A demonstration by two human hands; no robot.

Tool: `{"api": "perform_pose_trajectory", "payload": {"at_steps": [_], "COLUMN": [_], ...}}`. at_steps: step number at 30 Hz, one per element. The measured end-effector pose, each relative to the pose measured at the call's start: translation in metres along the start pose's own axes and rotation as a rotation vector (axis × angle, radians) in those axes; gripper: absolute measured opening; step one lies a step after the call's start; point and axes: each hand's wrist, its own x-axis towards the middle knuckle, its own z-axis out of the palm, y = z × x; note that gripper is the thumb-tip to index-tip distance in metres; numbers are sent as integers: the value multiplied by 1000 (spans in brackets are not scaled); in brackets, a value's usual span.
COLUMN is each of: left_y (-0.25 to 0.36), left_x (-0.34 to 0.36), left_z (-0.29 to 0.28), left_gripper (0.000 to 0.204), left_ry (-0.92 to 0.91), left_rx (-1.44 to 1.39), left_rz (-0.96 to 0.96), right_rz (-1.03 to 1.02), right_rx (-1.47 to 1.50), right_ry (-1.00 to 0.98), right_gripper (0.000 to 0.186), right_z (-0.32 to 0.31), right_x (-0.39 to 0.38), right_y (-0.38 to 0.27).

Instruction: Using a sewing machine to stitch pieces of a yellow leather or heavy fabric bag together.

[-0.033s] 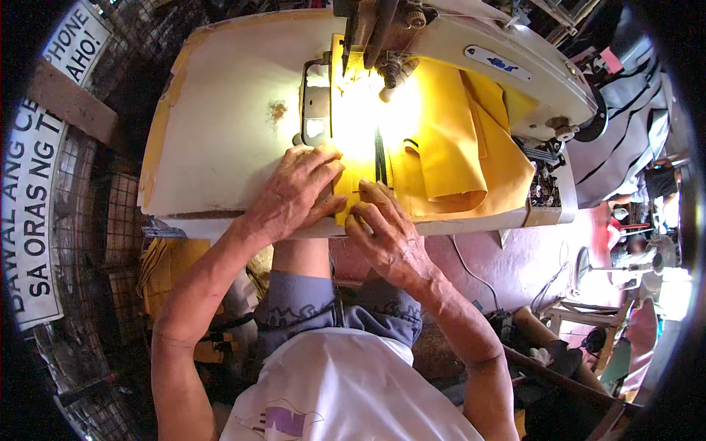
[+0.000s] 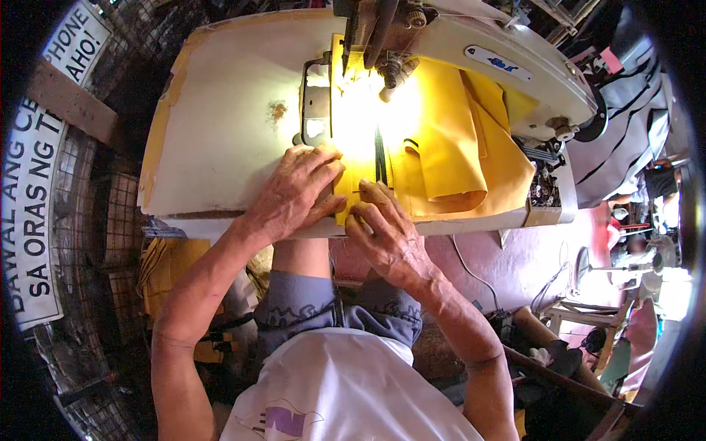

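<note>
A yellow sheet of fabric or leatherette (image 2: 452, 140) lies folded under the needle area of a sewing machine (image 2: 478, 55). A dark zipper-like strip (image 2: 380, 158) runs along it towards me. My left hand (image 2: 294, 187) rests at the fabric's left edge, its fingers stretched out and the thumb spread apart from them, tips touching the material. Close by on the right, my right hand (image 2: 390, 231) has curled fingers pressed on the near edge of the fabric beside the dark strip. Bright lamp glare washes out the stitching spot, so the needle and presser foot cannot be made out.
The pale machine table (image 2: 220, 110) has a metal slide plate (image 2: 317, 103) left of the fabric. Wire mesh and signs (image 2: 33, 220) stand on the far left. Grey covered material (image 2: 618, 132) hangs at the right, with a fan (image 2: 658, 257) beyond. A cable (image 2: 478, 275) trails below the table.
</note>
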Motion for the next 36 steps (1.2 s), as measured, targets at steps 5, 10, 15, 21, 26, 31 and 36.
{"api": "perform_pose_trajectory", "payload": {"at_steps": [5, 10, 15, 21, 26, 31, 36], "left_y": [-2, -12, -28, -42, -44, -46, -57], "left_x": [5, 11, 21, 44, 51, 52, 62], "left_z": [-3, 0, 3, 8, 4, 0, 0], "left_gripper": [37, 41, 48, 39, 34, 33, 34], "left_ry": [-87, -88, -72, 0, -68, -122, -70], "left_rx": [28, 67, 161, 224, 177, 114, 85], "left_rz": [16, 49, 48, 131, 164, 114, 132], "right_rz": [2, 7, 33, -11, -30, -14, -9], "right_rx": [-48, -83, -88, -98, -102, -103, -71], "right_ry": [-2, -27, -7, -29, -55, -76, -99], "right_gripper": [41, 39, 32, 29, 27, 21, 23], "right_z": [0, 1, 0, -2, -6, -8, -7], "right_x": [-1, -1, -1, 1, 4, 10, 20], "right_y": [-2, -3, -5, -3, -1, 1, 15]}}
